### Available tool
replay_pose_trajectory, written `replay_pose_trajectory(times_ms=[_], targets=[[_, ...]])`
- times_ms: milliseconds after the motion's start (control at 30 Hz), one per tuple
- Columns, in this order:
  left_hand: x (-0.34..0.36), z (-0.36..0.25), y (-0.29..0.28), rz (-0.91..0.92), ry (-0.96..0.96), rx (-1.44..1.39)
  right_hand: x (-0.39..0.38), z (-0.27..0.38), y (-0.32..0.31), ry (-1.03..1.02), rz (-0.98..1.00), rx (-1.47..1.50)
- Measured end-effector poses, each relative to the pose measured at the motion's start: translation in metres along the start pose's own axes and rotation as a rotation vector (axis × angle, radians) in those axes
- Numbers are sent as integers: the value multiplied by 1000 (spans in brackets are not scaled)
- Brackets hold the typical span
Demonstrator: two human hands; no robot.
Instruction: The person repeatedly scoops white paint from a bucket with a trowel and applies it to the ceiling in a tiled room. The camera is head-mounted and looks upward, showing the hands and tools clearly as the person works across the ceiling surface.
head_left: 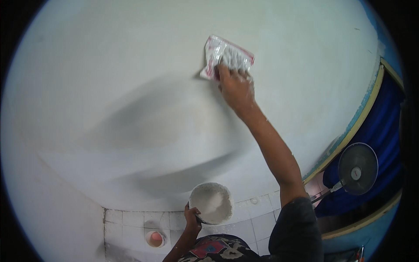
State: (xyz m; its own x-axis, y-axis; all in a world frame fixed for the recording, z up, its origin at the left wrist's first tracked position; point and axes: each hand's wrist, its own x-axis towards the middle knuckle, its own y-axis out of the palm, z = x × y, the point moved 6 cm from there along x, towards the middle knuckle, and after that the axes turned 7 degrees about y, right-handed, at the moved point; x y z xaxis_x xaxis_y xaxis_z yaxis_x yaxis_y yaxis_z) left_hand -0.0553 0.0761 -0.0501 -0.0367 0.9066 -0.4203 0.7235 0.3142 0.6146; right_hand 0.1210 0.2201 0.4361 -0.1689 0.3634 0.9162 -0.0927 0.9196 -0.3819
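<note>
My right hand is stretched up and presses a flat piece of shiny plastic packaging, white with pink-red edging, against the white wall. The fingers bend over its lower part, and white smears mark the hand. Low in front of me, my left hand grips the left rim of a round tub. Whitish paste coats the tub's inside and rim. The far side of the left hand's fingers is hidden behind the tub.
White floor tiles run along the wall's foot. A small white container with something pinkish inside stands at lower left. On the right are a standing fan, a dark blue curtain and a yellowish frame.
</note>
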Motion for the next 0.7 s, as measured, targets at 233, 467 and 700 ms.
replay_pose_trajectory(times_ms=[233, 467, 700], targets=[[-1, 3, 5, 34, -13, 46, -110, 47, 18, -21, 226, 275], [5, 1, 12, 52, -38, 73, 15, 51, 1, 233, -5, 868], [13, 1, 5, 58, -84, 129, 76, -26, 15, 471, -303, 953]])
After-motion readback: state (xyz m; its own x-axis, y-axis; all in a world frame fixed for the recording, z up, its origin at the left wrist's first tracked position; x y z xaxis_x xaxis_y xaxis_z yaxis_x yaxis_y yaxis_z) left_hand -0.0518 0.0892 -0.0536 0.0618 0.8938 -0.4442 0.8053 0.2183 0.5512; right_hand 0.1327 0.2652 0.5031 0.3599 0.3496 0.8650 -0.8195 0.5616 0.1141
